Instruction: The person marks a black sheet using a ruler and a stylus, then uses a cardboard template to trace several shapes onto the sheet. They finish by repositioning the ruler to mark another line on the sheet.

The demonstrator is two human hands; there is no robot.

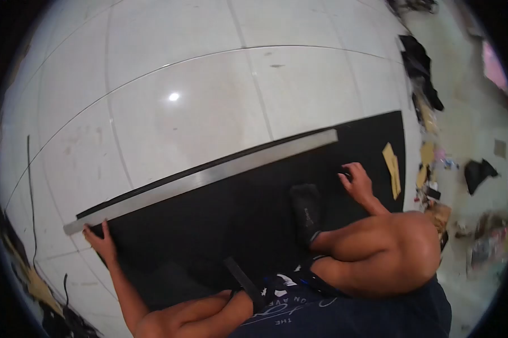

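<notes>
A long, flat metal straightedge (209, 173) lies slantwise on a black sheet (248, 208), near its far edge. My left hand (101, 242) is at the straightedge's left end, thumb and fingers spread, with the fingertips at its near edge. Over the right part of the sheet is my right hand (360, 185), fingers loosely bent and apart, short of the straightedge's right end. I make out nothing held in it. My foot in a dark sock (306, 211) rests on the sheet between the hands.
Tan strips (392, 169) lie at the sheet's right side. Black scraps (420, 67) and other litter line the floor at right. A thin dark cord (31, 203) and more scraps are at left. White tiles (181, 73) stretch beyond the sheet.
</notes>
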